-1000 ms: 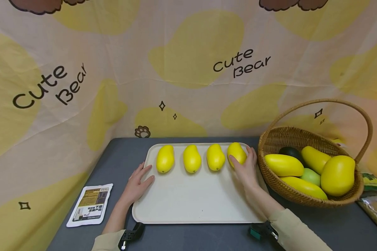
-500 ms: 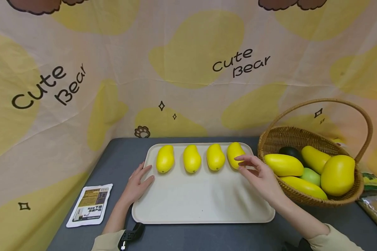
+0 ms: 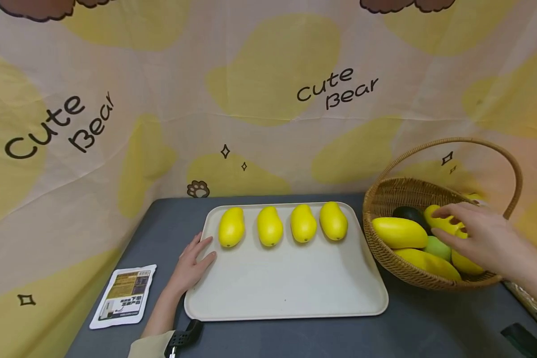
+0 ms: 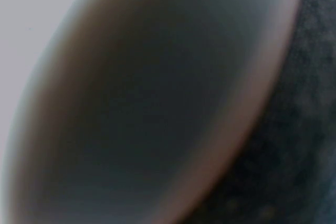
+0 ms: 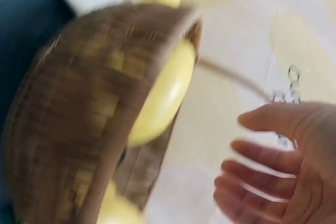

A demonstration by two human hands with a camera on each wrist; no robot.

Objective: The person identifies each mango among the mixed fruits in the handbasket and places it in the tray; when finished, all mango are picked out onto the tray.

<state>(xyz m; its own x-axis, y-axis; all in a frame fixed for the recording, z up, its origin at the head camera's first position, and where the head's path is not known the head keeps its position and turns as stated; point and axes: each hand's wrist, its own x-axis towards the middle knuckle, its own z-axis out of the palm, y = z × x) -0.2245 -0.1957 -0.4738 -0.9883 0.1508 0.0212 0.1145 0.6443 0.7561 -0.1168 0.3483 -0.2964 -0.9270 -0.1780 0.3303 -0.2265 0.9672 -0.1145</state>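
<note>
My left hand (image 3: 190, 266) rests on the left rim of a cream tray (image 3: 286, 293), fingers extended. Several yellow mangoes (image 3: 231, 227) lie in a row along the tray's far side. My right hand (image 3: 483, 238) hovers over the right part of a wicker basket (image 3: 380, 256), thumb and fingers apart and loosely bent, nothing between them. The right wrist view also shows the right hand (image 5: 273, 166) apart from the basketed fruit. Inside the basket are several mangoes (image 3: 400, 232), a green round fruit (image 3: 437, 247) and a dark oval fruit (image 3: 411, 217); the hand partly hides some.
A white printed packet (image 3: 124, 297) lies on the grey table left of the tray. The basket's tall arched handle (image 3: 447, 140) rises over its opening. A patterned cloth (image 3: 259, 74) hangs behind the table. The left wrist view is blurred by something very close.
My right hand has let go of the rightmost mango on the tray and moved right, over the basket. The left hand stays on the tray's rim. The view has shifted slightly.
</note>
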